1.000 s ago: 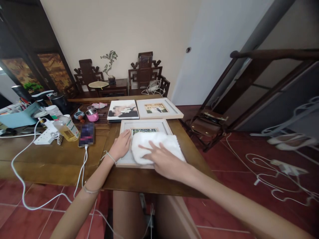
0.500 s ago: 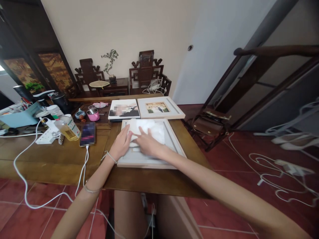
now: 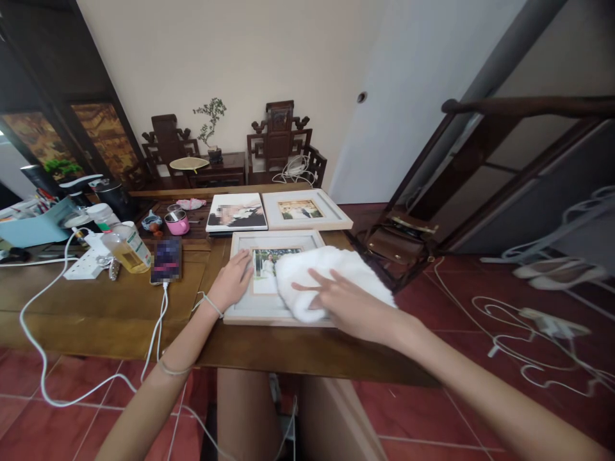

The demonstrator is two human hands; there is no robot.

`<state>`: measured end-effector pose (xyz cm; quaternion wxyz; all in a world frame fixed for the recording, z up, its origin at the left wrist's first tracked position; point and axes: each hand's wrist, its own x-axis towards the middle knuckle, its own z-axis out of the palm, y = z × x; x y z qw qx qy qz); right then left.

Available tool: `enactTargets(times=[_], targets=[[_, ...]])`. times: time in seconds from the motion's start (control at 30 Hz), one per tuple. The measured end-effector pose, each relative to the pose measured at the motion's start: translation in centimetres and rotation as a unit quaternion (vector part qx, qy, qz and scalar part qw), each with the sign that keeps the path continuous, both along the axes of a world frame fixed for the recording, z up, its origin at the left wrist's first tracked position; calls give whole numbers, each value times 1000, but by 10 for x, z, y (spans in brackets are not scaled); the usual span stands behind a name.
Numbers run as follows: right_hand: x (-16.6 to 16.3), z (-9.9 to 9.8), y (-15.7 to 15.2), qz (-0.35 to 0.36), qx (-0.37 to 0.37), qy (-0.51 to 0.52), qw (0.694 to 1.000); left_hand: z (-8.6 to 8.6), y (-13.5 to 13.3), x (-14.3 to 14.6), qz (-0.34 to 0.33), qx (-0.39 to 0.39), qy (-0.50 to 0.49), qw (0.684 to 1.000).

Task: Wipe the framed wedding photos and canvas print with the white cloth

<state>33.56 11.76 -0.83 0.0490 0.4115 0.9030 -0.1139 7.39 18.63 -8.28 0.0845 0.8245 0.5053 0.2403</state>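
Observation:
A pale picture frame (image 3: 240, 314) with a photo (image 3: 263, 269) inside lies flat near the table's front edge. On its left side rests my left hand (image 3: 234, 280), fingers stretched out and holding nothing. My right hand (image 3: 339, 298) grips a fluffy white cloth (image 3: 307, 269), some fingers spread over its top. The cloth covers the frame's right part, hiding the photo's right side, and reaches past the frame's right edge.
Behind lie a second framed photo (image 3: 331, 214) and a photo album or panel (image 3: 235, 212). To the left are a phone (image 3: 166, 259) on a white cable, a bottle of yellowish liquid (image 3: 129, 248), a pink cup (image 3: 177, 223) and a power strip (image 3: 89, 261). A dark wooden rack (image 3: 423, 173) stands right.
My right hand has swept the white cloth rightward and toward me, uncovering the photo. My left hand stays on the frame's left side, now apart from the cloth.

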Motion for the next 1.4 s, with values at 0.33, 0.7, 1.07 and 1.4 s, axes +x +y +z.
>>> enactTargets(times=[0.33,0.7,1.07,1.4], targets=[[3,-24,90,-93,138,55,984,1,-3,4,4,-8,30,1000],[-76,-30,121,2,146,51,988,-5,4,-3,-30,-1,10,1000],[20,-17,78,-118,100,-26,988,-10,4,0,8,-15,23,1000],[44,4,-28,-70,43,36,996,-9,3,1,11,-5,27,1000]])
